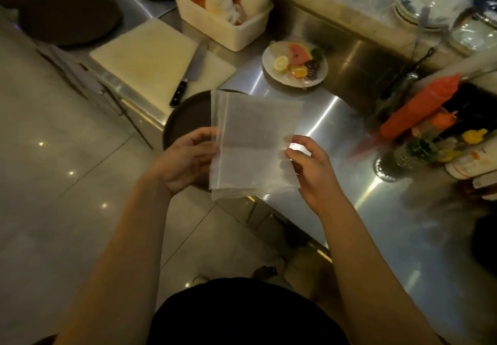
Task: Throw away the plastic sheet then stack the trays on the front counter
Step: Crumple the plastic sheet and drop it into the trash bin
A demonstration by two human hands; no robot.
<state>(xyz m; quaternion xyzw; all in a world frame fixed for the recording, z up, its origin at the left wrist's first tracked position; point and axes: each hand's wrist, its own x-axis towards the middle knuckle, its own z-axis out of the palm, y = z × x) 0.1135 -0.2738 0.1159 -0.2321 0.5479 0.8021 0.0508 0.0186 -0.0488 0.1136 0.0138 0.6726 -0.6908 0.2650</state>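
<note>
Your left hand and right hand are apart, each pinching one side edge of the thin, translucent, folded plastic sheet, which hangs flat between them above the edge of the steel bench. The pinches look light, fingertips only on the rims, so the film could slip from one side and swing or drop to the tiled floor below your left forearm.

Just beyond your left hand, half hidden behind the sheet, lies a dark round tray overhanging the bench edge; if you bump it while turning away, it could tip off. Further out past that hand a black-handled kitchen knife rests across the pale rectangular cutting board, handle toward you, so reach for trays with care. More dark round trays sit far off to your upper left.

Ahead of your right hand is a white plate of cut fruit, and to its right a crowded cluster of bottles, the red squeeze bottle tallest; a wide sweep of that arm could topple them. No bin is in view, so you will need to look round for one.
</note>
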